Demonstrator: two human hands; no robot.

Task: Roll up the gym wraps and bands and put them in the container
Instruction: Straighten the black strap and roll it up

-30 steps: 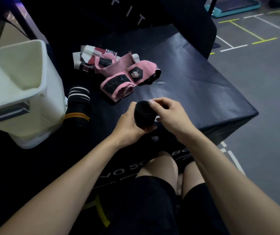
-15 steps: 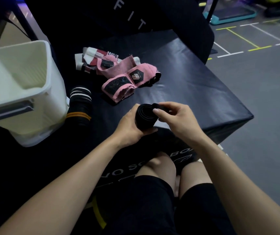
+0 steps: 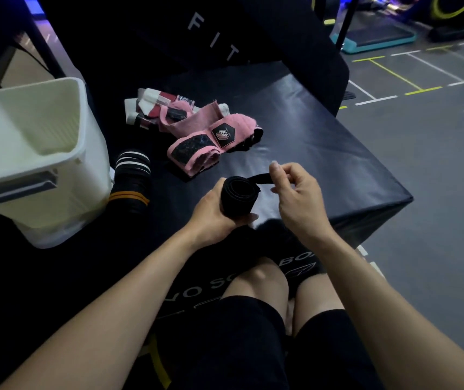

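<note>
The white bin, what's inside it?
The white bin shows only bare ribbed walls inside; no wraps are visible there. Its bottom is hidden behind the near rim.

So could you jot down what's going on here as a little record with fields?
left hand: grips black rolled wrap
right hand: pinches the wrap's loose tail, pulled out sideways
pink wraps: loose pile on black padded box
striped black wrap: lies beside the container
white container: left of the hands, nothing visible inside
stage: rolling nearly done, not yet stowed
</note>
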